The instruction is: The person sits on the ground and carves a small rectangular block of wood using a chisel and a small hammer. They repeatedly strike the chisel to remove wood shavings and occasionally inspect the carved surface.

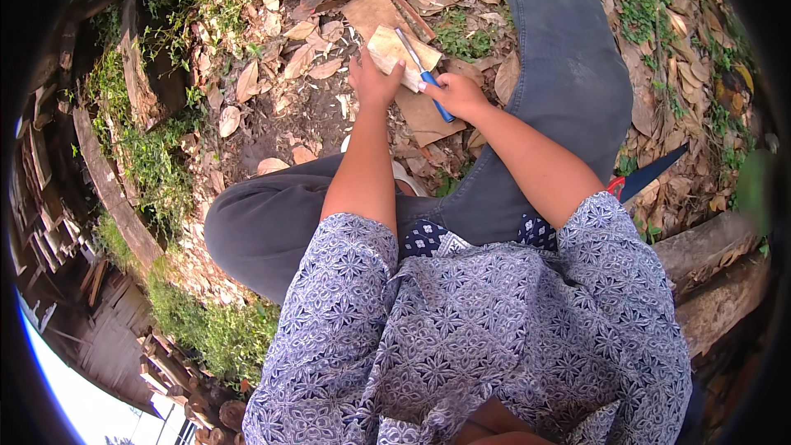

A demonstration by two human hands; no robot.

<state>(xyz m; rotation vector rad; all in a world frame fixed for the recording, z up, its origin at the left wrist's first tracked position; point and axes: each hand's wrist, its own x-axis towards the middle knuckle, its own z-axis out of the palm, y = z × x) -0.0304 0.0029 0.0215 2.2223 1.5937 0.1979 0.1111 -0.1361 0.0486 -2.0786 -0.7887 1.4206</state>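
Note:
In front of me a pale block of wood point(387, 45) lies on a flat brown board point(368, 10). My left hand point(376, 82) grips the block's near left edge, thumb on the near side and the other fingers partly hidden. My right hand point(458, 97) is closed around the blue handle of a narrow-bladed chisel point(407, 44). Its metal blade points away from me and lies over the block's face. Whether the edge bites into the wood I cannot tell. Another flat brown piece point(424, 119) lies below the hands.
A handsaw point(653, 173) with a red handle lies beyond my right thigh. Logs point(713, 272) lie at the lower right. Dry leaves point(247, 82) and wood shavings cover the ground. A long plank point(115, 185) and stacked wood point(49, 222) are at the left. My legs frame the workspace.

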